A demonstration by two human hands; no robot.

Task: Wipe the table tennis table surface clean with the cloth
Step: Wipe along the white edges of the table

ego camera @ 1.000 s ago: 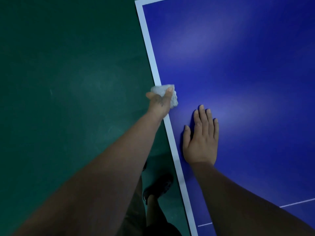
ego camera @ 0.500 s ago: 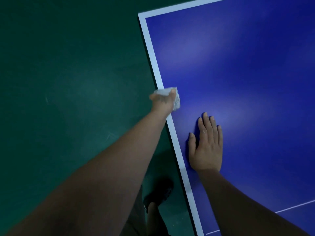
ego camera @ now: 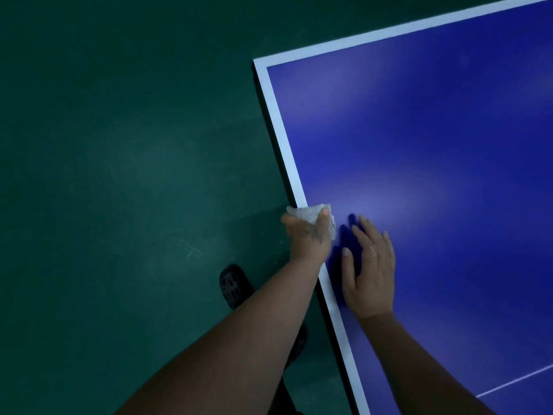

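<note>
Closest to the camera you've got 2 bare forearms coming up from the bottom. Down between them and the floor (ego camera: 104,175) there's a dark perforated shoe (ego camera: 232,286) on the green surface, just left of the table's edge.

The right hand (ego camera: 371,271) is lying flat on the blue table (ego camera: 434,145), palm down, fingers straight and a bit spread, not holding anything. It sits just inside the white sideline (ego camera: 282,139), with its shadow on the blue next to the thumb.

Just beside it and slightly further out, the left hand (ego camera: 308,235) grips a wadded white cloth (ego camera: 305,212). Thumb and fingers are curled around it, and the cloth pokes out past the fingertips. The cloth is right on the table's left edge, over the white sideline, with some of it hanging off the side.

Past the hands the sideline runs up to the table's far corner (ego camera: 260,64), where it meets the white end line heading off to the upper right. A thin white line crosses the blue at the lower right.
</note>
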